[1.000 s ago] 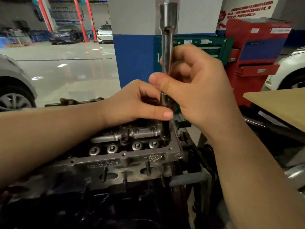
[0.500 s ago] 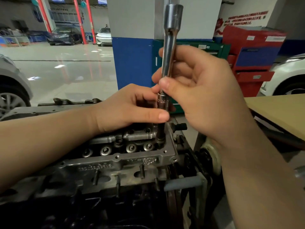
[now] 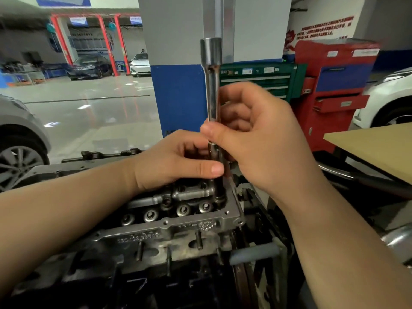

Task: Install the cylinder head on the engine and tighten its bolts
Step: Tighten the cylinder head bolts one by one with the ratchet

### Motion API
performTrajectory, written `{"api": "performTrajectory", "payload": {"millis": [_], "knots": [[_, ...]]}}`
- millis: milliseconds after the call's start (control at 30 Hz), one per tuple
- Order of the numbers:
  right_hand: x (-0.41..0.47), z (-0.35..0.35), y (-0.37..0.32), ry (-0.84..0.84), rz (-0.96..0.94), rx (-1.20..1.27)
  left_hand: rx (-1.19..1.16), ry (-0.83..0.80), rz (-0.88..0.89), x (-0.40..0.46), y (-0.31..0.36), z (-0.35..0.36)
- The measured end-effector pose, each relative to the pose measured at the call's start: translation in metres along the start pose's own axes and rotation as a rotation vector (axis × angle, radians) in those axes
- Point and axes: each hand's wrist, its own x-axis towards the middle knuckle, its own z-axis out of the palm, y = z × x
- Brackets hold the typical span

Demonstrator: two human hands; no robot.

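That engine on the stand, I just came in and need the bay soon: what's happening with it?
A person is working on the cylinder head, which sits on the engine. Both hands hold a long socket extension standing upright in a bolt hole at the head's far right corner: the right hand pinches the shaft, the left hand steadies it lower down.

Raised characters on the cylinder head (image 3: 156, 230) and red wall lettering (image 3: 325, 27) are illegible.
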Motion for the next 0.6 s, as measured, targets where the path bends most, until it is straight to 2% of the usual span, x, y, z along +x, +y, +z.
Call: {"api": "performTrajectory", "payload": {"millis": [100,267,333,533,600], "knots": [[-0.001,0.007,0.001,0.096,-0.012,-0.076,0.037,0.042,0.003,0.003,-0.002,-0.001],[-0.002,0.000,-0.008,-0.060,-0.051,0.144,-0.046,-0.021,-0.037,-0.001,-0.006,-0.003],[-0.002,-0.004,-0.010,-0.077,-0.067,0.137,-0.069,-0.034,-0.047,-0.002,-0.005,-0.003],[-0.003,0.006,-0.006,0.116,-0.077,0.025,0.037,-0.006,-0.084,-0.001,0.002,-0.002],[-0.004,0.009,-0.005,0.109,-0.077,0.042,0.030,-0.024,-0.092,-0.001,0.004,-0.002]]}}
